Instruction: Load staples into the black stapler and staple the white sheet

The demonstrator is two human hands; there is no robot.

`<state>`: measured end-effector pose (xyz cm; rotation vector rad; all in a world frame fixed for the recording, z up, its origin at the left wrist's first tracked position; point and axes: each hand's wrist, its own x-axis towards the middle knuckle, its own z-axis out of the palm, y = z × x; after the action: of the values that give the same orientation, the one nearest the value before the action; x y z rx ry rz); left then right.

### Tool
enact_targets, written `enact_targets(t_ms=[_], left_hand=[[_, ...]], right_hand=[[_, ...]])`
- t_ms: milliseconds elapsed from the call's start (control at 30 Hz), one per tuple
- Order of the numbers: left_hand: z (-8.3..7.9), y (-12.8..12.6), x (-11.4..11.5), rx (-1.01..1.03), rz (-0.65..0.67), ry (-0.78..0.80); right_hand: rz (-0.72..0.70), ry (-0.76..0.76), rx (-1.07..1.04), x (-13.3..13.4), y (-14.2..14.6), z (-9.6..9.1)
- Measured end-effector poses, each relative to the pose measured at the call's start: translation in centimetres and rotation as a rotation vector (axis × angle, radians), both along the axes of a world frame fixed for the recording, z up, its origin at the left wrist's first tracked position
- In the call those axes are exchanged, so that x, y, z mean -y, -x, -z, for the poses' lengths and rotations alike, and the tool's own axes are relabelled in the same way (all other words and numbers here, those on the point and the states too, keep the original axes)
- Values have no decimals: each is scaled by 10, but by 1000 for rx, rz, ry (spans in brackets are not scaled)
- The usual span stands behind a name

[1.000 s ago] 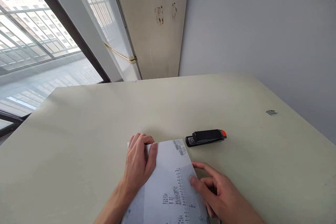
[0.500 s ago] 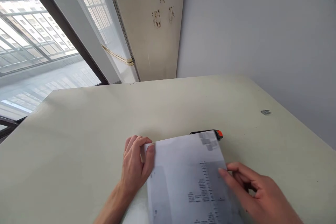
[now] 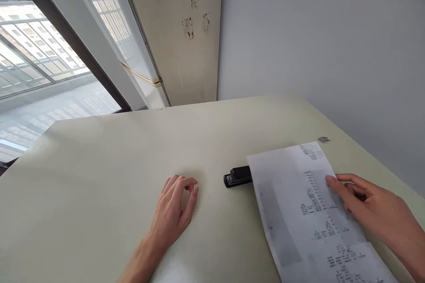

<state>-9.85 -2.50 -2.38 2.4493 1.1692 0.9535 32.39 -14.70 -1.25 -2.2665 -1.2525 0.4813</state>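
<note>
Paper (image 3: 285, 190) shifted right since the earlier frame, away from the left hand (image 3: 171, 208), whose fingers curl narrow around nothing visible; right hand (image 3: 370, 203) pinches its right edge, left edge across the stapler (image 3: 239, 176), near right on the desk (image 3: 109, 185). Light, level handling should avoid creasing or snagging. White, small dark print, grey shading down the left.

passage: tabletop (image 3: 210, 212) between left hand (image 3: 172, 208) and stapler (image 3: 239, 176) | obstacle: paper (image 3: 299, 216) overlapping stapler
</note>
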Motion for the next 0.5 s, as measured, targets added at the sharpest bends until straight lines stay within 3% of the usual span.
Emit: enact_targets(t_ms=[100,233,400,500], left_hand=[[-1,0,-1,-19,14,20],[-1,0,-2,-44,33,44],[-2,-1,-4,-64,64,61],[-3,-2,-5,-74,85,55]], right_hand=[[130,78,46,-7,-8,0],[190,22,46,-11,-5,-1],[132,-69,73,4,9,9],[-22,-25,62,20,19,25]])
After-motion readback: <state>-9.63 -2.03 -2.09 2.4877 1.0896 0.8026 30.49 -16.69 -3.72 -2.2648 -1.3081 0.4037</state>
